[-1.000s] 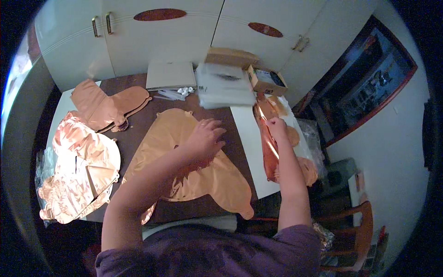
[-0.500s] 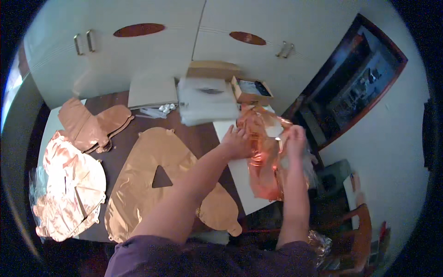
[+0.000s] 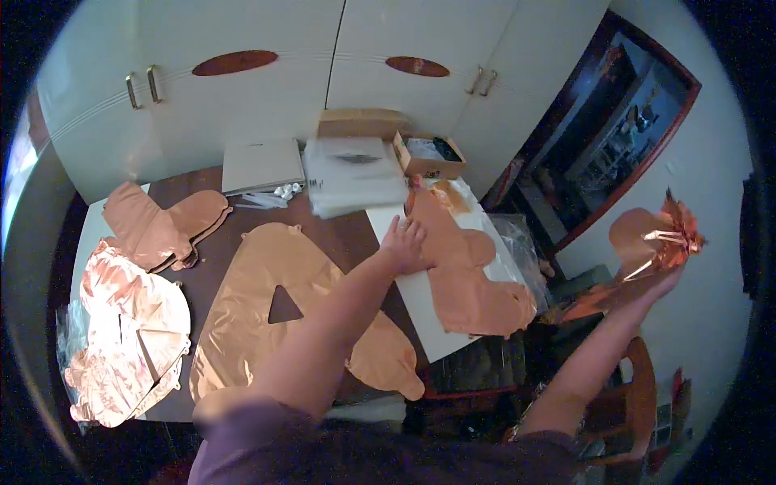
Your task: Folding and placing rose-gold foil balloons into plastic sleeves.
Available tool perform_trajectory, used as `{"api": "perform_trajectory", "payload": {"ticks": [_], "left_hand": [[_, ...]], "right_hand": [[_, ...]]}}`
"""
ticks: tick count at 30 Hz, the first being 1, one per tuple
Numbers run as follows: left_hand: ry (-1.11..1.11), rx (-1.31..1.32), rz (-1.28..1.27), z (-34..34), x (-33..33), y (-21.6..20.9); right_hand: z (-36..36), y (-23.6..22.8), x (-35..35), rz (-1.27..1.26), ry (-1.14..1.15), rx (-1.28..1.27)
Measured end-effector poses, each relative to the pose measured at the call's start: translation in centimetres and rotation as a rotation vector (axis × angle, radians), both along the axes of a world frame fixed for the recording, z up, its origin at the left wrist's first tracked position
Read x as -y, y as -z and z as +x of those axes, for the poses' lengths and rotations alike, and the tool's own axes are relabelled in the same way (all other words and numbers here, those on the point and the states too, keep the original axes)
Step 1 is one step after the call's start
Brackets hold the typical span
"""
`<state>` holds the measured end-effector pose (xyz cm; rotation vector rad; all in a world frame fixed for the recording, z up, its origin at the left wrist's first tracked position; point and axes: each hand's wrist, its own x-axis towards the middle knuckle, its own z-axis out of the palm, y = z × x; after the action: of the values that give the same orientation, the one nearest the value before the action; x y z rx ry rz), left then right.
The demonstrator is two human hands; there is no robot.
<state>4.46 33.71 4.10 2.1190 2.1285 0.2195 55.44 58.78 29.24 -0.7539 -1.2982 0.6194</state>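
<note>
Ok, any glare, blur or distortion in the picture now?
All in the head view: glare washes out the shiny balloon at far left; bright glints streak the foil in the right hand; a smear blurs the left elbow; the doorway bows at right; corners are black.

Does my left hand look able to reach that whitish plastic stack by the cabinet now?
Probably yes: your left hand lies just this side of the whitish plastic stack, and nothing visible stands between them.

Pale cabinet doors (image 3: 259, 113) with reddish oval plaques (image 3: 234, 63), a dark-red-framed doorway (image 3: 622, 133), a wooden chair (image 3: 645, 396) at right.
</note>
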Motion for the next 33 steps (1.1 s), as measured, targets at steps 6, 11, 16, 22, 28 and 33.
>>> {"api": "perform_trajectory", "payload": {"ticks": [6,11,16,22,28,33], "left_hand": [[-0.109,0.157,0.318,-2.1,3.5,1.1],[-0.047,0.056,0.226,-8.2,19.5,-4.7],[-0.377,0.088,0.378,-13.7,35.6,0.3],[-0.364,0.083,0.361,-10.2,40.5,1.8],[-0.385,0.096,0.336,-10.0,41.1,1.7],[-0.383,0.094,0.331,-10.0,40.9,1.7]], "right_hand": [[-24.5,3.6,16.1,-0.263,-0.131,-0.050],[-40.6,11.5,30.4,0.035,-0.699,0.421],[-53.1,19.1,37.1,0.150,-0.684,0.670],[-58.0,26.1,40.5,0.120,-0.658,1.053],[-55.4,26.5,36.6,0.436,-0.746,1.042],[-54.7,28.2,36.8,0.564,-0.663,1.152]]}}
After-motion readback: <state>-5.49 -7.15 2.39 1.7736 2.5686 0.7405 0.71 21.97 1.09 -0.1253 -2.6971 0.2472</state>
